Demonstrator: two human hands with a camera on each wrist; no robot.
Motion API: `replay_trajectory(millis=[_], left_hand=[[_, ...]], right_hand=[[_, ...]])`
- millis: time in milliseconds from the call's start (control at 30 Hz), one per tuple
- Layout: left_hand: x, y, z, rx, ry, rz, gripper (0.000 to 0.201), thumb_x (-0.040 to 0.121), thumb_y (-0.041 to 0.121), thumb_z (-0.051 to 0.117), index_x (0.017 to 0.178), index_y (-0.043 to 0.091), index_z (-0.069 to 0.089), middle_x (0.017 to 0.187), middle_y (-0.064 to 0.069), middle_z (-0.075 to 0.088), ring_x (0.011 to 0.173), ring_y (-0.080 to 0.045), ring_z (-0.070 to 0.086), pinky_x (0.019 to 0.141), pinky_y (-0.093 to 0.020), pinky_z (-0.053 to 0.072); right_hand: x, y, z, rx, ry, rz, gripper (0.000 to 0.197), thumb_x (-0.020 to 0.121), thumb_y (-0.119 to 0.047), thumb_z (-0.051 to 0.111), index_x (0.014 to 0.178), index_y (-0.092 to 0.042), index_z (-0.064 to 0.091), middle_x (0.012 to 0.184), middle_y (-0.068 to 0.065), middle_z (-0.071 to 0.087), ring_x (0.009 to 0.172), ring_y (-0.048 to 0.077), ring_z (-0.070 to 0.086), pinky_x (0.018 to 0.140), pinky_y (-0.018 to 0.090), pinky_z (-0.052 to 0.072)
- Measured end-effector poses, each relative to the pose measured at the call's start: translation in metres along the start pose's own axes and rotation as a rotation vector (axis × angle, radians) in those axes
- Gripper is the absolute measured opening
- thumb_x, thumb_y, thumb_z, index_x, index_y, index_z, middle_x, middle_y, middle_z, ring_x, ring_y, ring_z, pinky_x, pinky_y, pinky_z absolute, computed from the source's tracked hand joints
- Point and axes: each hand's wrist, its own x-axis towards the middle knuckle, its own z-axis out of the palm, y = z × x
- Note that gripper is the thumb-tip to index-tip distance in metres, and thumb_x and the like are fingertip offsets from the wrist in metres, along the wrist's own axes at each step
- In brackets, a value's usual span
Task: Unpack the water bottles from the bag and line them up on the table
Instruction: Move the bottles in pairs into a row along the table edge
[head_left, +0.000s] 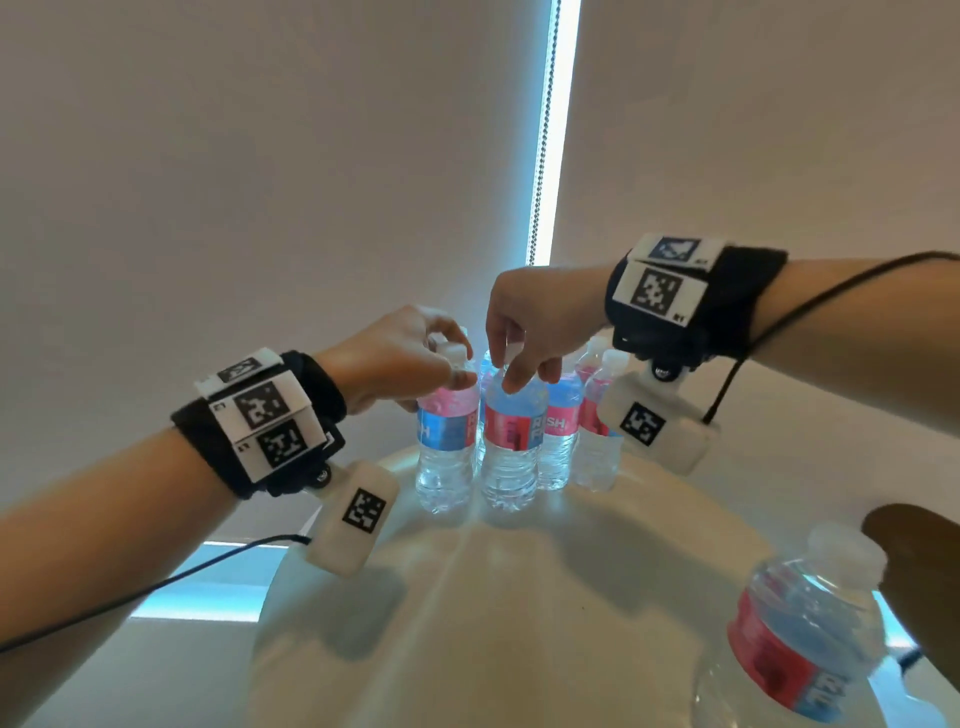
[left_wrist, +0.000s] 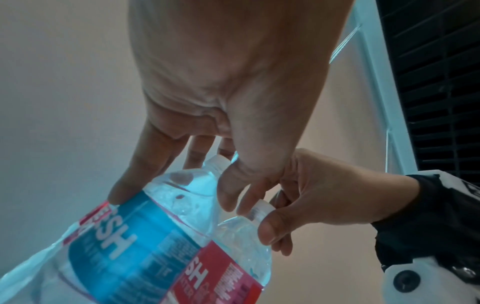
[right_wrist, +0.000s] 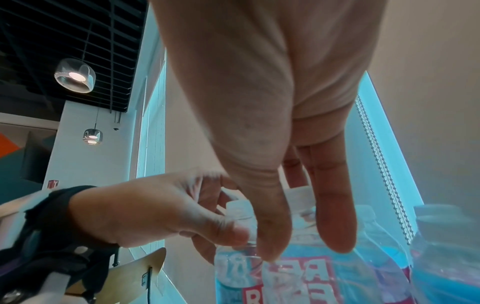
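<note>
- both hands are in over the cluster of bottles at the far side of the round pale bench (head_left: 519, 597), and every bottle there stands upright, long axis vertical, white cap up.
- left hand (head_left: 400, 358) has its grip clamped on the neck of the left front bottle (head_left: 447, 441): thumb on the near side just under the cap, fingers curled round the far side.
- in the left wrist view that same hand (left_wrist: 221, 102) shows its fingertips down on the clear shoulder of the bottle (left_wrist: 145, 236), right above the blue band of the label.
- right hand (head_left: 535, 322) pinches the cap and neck of the middle front bottle (head_left: 511, 441), thumb tip pressed to its clear shoulder; grip closed on it.
- the two held bottles stand side by side, touching or all but touching, i can't tell which.
- behind them, more bottles (head_left: 558, 441) packed close, at least three, partly hidden.
- material check: clear ribbed plastic, water inside, glossy wrap labels in pink-red and blue with white lettering.
- one more bottle (head_left: 800, 639) stands well apart at the near right, cap towards the camera, blurred.
- black wrist straps with white marker blocks on both arms, black cables trailing off.
- right wrist view: two glass pendant lamps (right_wrist: 75, 76) under a dark slatted ceiling.
</note>
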Motion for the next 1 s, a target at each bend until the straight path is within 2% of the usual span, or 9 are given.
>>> replay_trajectory(millis=[67, 167, 233, 467, 633, 733, 833, 933, 1000], left_hand=[[0.008, -0.008, 0.003, -0.006, 0.010, -0.018, 0.030, 0.083, 0.013, 0.075, 0.111, 0.016, 0.064, 0.084, -0.004, 0.061, 0.079, -0.023, 0.066, 0.077, -0.051, 0.061], [0.015, -0.016, 0.006, -0.009, 0.021, -0.034, 0.027, 0.083, 0.013, 0.075, 0.108, 0.015, 0.064, 0.081, -0.003, 0.061, 0.075, -0.020, 0.064, 0.078, -0.050, 0.060], [0.017, -0.019, 0.007, -0.008, 0.022, -0.040, 0.025, 0.083, 0.013, 0.075, 0.105, 0.016, 0.064, 0.082, -0.003, 0.062, 0.077, -0.021, 0.065, 0.078, -0.050, 0.060], [0.019, -0.025, 0.010, 0.003, 0.006, -0.027, 0.022, 0.084, 0.017, 0.075, 0.103, 0.016, 0.065, 0.092, -0.008, 0.068, 0.088, -0.027, 0.071, 0.075, -0.050, 0.061], [0.018, -0.027, 0.011, -0.010, 0.013, -0.021, 0.025, 0.084, 0.018, 0.074, 0.106, 0.015, 0.064, 0.092, -0.004, 0.065, 0.088, -0.025, 0.070, 0.077, -0.050, 0.061], [0.017, -0.027, 0.012, -0.005, 0.021, -0.025, 0.027, 0.084, 0.018, 0.074, 0.108, 0.014, 0.062, 0.088, -0.002, 0.064, 0.080, -0.020, 0.068, 0.076, -0.048, 0.061], [0.014, -0.026, 0.011, 0.004, 0.034, -0.027, 0.033, 0.083, 0.022, 0.076, 0.111, 0.013, 0.059, 0.088, -0.001, 0.065, 0.079, -0.018, 0.065, 0.076, -0.046, 0.060], [0.012, -0.028, 0.007, 0.049, 0.086, -0.014, 0.042, 0.079, 0.031, 0.079, 0.112, 0.017, 0.059, 0.099, -0.002, 0.067, 0.078, -0.014, 0.062, 0.065, -0.031, 0.053], [0.008, -0.025, 0.003, 0.116, 0.168, 0.028, 0.047, 0.076, 0.038, 0.080, 0.115, 0.022, 0.059, 0.107, 0.000, 0.065, 0.086, -0.013, 0.064, 0.072, -0.029, 0.053]], right_hand=[[0.009, 0.004, 0.007, 0.011, -0.007, -0.010, 0.029, 0.079, -0.030, 0.084, 0.100, -0.012, 0.075, 0.066, 0.003, 0.072, 0.058, 0.014, 0.075, 0.070, 0.022, 0.054], [0.020, 0.008, 0.014, 0.035, -0.012, -0.017, 0.028, 0.079, -0.031, 0.084, 0.098, -0.013, 0.075, 0.066, 0.001, 0.076, 0.049, 0.006, 0.071, 0.091, 0.028, 0.057], [0.026, 0.010, 0.019, 0.049, -0.021, -0.019, 0.025, 0.079, -0.031, 0.084, 0.095, -0.015, 0.075, 0.058, -0.005, 0.074, 0.044, 0.004, 0.069, 0.098, 0.033, 0.056], [0.040, 0.015, 0.028, 0.046, -0.048, -0.039, 0.025, 0.079, -0.031, 0.084, 0.097, -0.016, 0.076, 0.057, -0.009, 0.075, 0.048, 0.006, 0.072, 0.099, 0.038, 0.057], [0.040, 0.018, 0.029, 0.060, -0.049, -0.032, 0.021, 0.079, -0.032, 0.083, 0.094, -0.019, 0.073, 0.053, -0.011, 0.072, 0.047, 0.006, 0.072, 0.102, 0.040, 0.055], [0.040, 0.019, 0.032, 0.049, -0.039, -0.042, 0.023, 0.080, -0.032, 0.082, 0.096, -0.019, 0.072, 0.077, -0.001, 0.079, 0.043, 0.003, 0.069, 0.095, 0.038, 0.059], [0.038, 0.018, 0.034, 0.027, -0.023, -0.033, 0.031, 0.081, -0.034, 0.082, 0.106, -0.018, 0.070, 0.103, 0.010, 0.078, 0.042, 0.006, 0.069, 0.073, 0.030, 0.064], [0.030, 0.021, 0.027, 0.025, -0.006, -0.011, 0.046, 0.079, -0.039, 0.082, 0.117, -0.019, 0.066, 0.108, 0.012, 0.076, 0.056, 0.016, 0.073, 0.052, 0.021, 0.055], [0.015, 0.020, 0.014, 0.052, 0.039, -0.013, 0.049, 0.080, -0.039, 0.082, 0.120, -0.017, 0.065, 0.109, 0.011, 0.075, 0.057, 0.015, 0.072, 0.049, 0.019, 0.054]])
